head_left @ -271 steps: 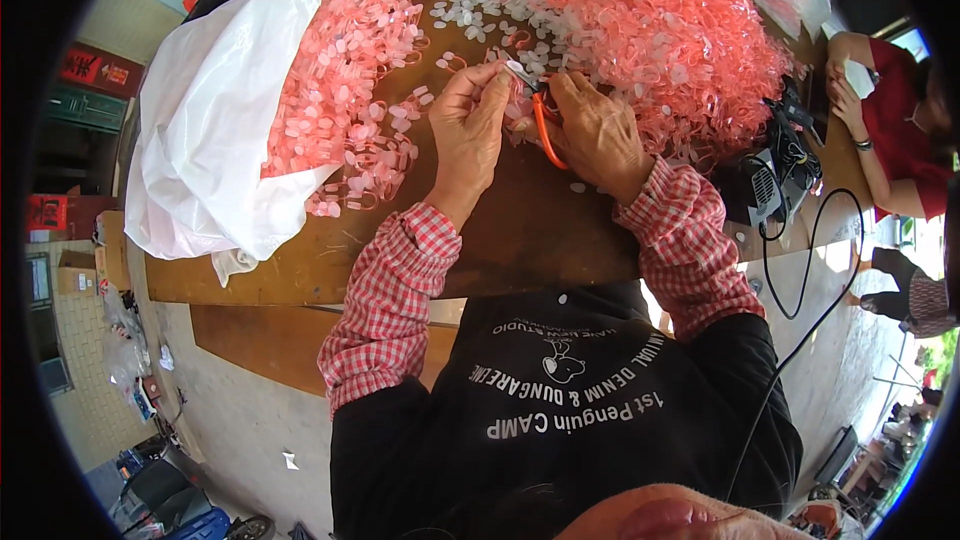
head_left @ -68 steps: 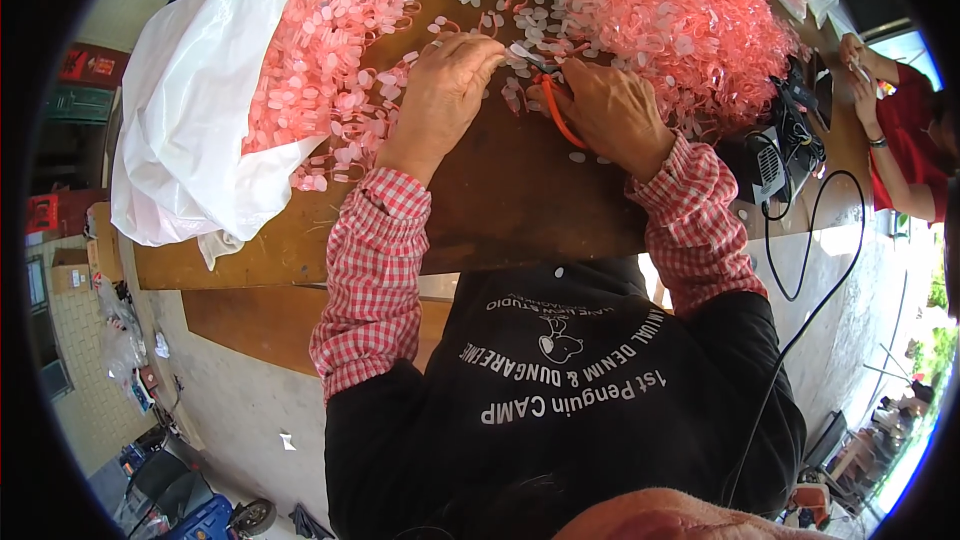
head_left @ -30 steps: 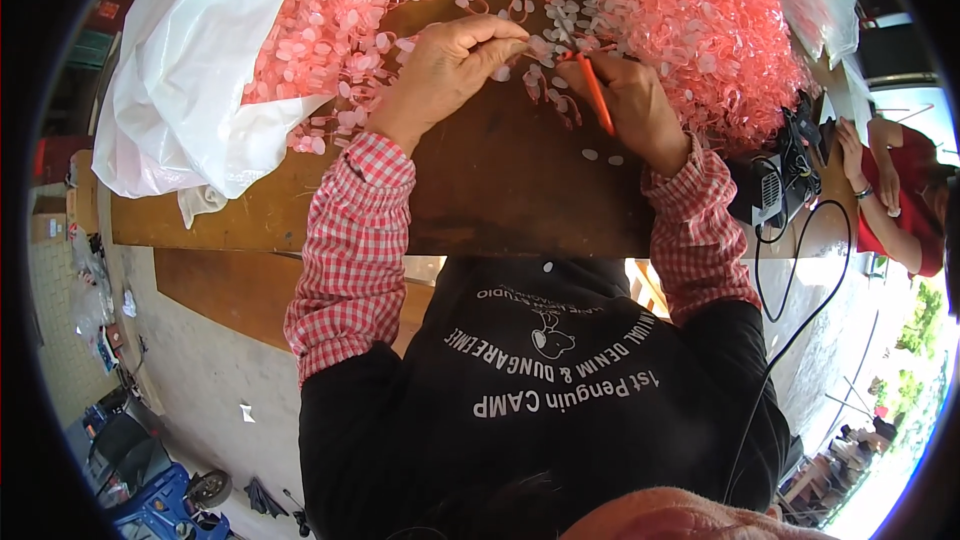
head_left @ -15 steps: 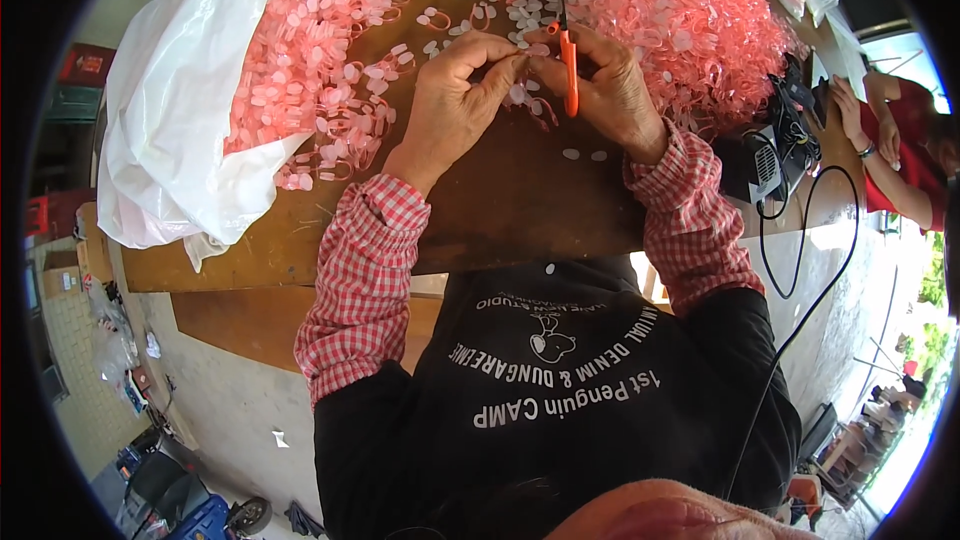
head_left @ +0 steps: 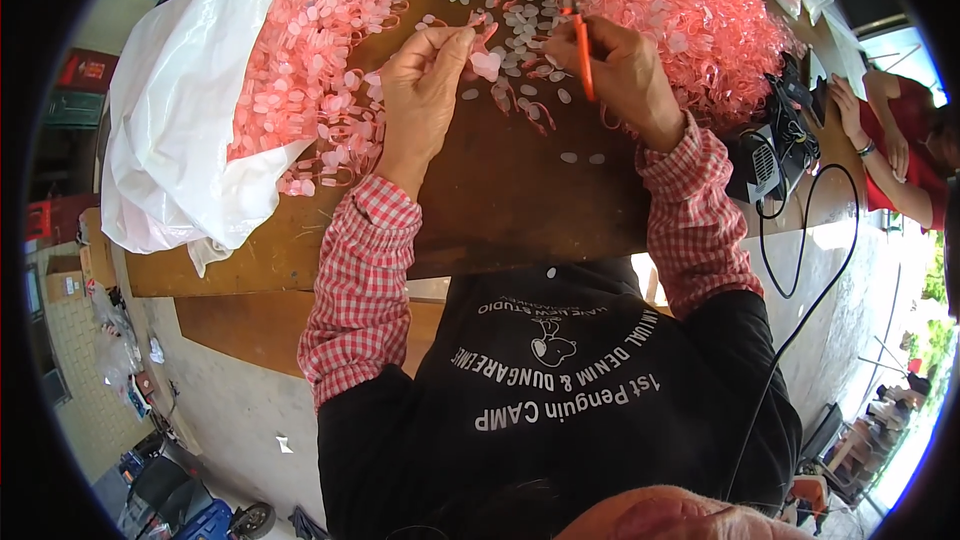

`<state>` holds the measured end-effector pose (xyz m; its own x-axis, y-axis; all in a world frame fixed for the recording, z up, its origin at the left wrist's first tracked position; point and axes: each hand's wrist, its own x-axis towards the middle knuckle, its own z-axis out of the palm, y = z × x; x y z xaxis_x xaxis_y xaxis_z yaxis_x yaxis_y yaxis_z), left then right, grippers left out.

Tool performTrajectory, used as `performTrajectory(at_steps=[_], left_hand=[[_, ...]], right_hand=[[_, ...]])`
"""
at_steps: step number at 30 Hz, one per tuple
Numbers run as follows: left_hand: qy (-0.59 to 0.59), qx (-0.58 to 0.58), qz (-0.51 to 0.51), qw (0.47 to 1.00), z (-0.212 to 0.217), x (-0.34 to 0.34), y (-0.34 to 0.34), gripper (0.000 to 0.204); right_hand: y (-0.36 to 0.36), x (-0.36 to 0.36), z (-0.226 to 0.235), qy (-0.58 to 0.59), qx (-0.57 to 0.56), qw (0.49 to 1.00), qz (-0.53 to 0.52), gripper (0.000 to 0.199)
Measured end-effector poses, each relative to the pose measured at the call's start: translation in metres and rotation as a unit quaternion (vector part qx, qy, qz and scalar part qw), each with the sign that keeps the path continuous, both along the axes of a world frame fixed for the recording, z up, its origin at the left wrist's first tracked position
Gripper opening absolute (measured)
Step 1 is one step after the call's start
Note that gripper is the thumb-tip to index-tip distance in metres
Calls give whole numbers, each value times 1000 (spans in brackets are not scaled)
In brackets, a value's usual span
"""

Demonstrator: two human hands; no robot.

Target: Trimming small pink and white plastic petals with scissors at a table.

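My left hand [head_left: 425, 90] is closed, thumb against fingers, pinching a small pink plastic loop piece [head_left: 486, 64] with pale oval ends. To its right, my right hand [head_left: 630, 75] grips orange-handled scissors [head_left: 584, 58], their dark blades pointing away from me. The fingertips of that hand are partly hidden behind the handle. Between and beyond both hands lie loose white oval discs [head_left: 522, 25]. A few pink loops [head_left: 535, 112] rest on the brown table [head_left: 500, 200] just below the hands.
Heaps of pink loops rise at the left [head_left: 305, 70] and right [head_left: 670, 20]. A white plastic sack [head_left: 190, 130] slumps over the table's left edge. At the right sit a black power box [head_left: 762, 162] and cables [head_left: 852, 210]. Another person's arm [head_left: 895, 185] reaches in there.
My hands, close together before, have drawn apart. The left has shifted left, and the pink piece in it now shows. My right hand has moved slightly right with the scissors.
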<state>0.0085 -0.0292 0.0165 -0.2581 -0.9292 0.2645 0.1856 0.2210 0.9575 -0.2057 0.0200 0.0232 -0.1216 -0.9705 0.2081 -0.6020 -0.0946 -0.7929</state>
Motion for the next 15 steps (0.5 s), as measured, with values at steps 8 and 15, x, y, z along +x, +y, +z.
performTrajectory(at_steps=[8,15], left_hand=[[133,151,-87,976,-11,-11,8,13],[-64,-58,0,996,-13,-16,9,9]], right_hand=[[9,19,3,-65,-40,996,55,36],[9,30,2,-45,-45,998,1,26]])
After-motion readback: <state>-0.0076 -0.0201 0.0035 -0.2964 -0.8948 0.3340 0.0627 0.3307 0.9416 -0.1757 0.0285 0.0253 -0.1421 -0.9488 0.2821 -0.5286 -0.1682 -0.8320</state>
